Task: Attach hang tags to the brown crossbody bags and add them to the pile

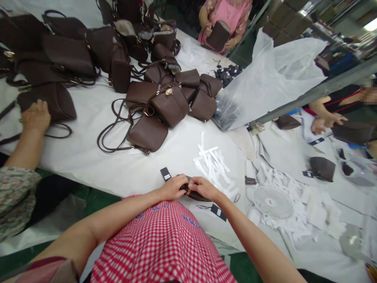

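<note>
A small dark brown pouch [200, 195] lies at the near edge of the white-covered table, in front of the checked apron. My left hand [176, 186] is closed on its left end, fingers bent over the opening. Pinched at the middle of the same pouch, beside a bit of gold-coloured metal, is my right hand [202, 186]. The two hands almost touch. One black tag [165, 174] rests just beyond my left hand, and another black tag [218, 212] lies by the near edge, below my right forearm. White strips [213, 163] are piled just past the hands.
Brown handbags [171, 104] with straps cover the far and left table [88, 153]. A person's hand [37, 116] rests on a bag at left. A clear plastic bag [271, 78] stands beyond a pile of strips and a white fan [273, 201]. Other people hold bags at back and right.
</note>
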The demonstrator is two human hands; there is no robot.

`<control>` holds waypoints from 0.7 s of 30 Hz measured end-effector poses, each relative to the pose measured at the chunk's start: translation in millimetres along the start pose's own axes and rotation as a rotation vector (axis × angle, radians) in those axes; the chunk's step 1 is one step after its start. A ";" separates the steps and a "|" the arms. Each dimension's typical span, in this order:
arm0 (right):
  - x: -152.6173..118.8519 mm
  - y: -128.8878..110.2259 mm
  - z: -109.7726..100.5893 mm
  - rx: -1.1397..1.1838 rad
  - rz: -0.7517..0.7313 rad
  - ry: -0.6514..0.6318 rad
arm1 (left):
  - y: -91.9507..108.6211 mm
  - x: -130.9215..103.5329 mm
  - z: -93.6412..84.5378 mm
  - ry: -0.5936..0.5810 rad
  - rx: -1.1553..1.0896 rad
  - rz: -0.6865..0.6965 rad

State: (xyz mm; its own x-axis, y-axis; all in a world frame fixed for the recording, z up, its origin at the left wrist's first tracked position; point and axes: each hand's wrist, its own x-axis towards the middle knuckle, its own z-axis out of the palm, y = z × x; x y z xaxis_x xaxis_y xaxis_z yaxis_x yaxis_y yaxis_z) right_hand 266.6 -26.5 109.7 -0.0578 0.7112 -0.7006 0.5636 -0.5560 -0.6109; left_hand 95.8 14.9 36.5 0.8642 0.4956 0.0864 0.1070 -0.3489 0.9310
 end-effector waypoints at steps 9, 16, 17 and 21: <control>4.9 -7.4 2.9 -0.091 0.057 0.121 | -11.6 -9.7 6.6 0.093 -0.582 -0.206; -28.1 9.2 -0.4 -0.293 -0.257 0.388 | 12.2 0.0 -7.8 0.026 -0.235 -0.055; -34.8 15.9 -0.4 -0.356 -0.288 0.437 | 13.6 1.4 -8.9 0.020 -0.189 -0.048; -63.6 44.9 9.7 -0.465 -0.280 0.658 | 12.8 4.6 -9.0 0.008 -0.095 -0.043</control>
State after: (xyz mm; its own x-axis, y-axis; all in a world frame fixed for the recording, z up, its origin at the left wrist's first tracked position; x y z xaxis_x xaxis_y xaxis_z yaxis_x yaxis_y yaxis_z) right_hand 287.6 -100.9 123.3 0.1640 0.9812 -0.1013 0.8894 -0.1915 -0.4151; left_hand 96.8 19.9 52.0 0.8560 0.5148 0.0479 0.0964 -0.2499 0.9635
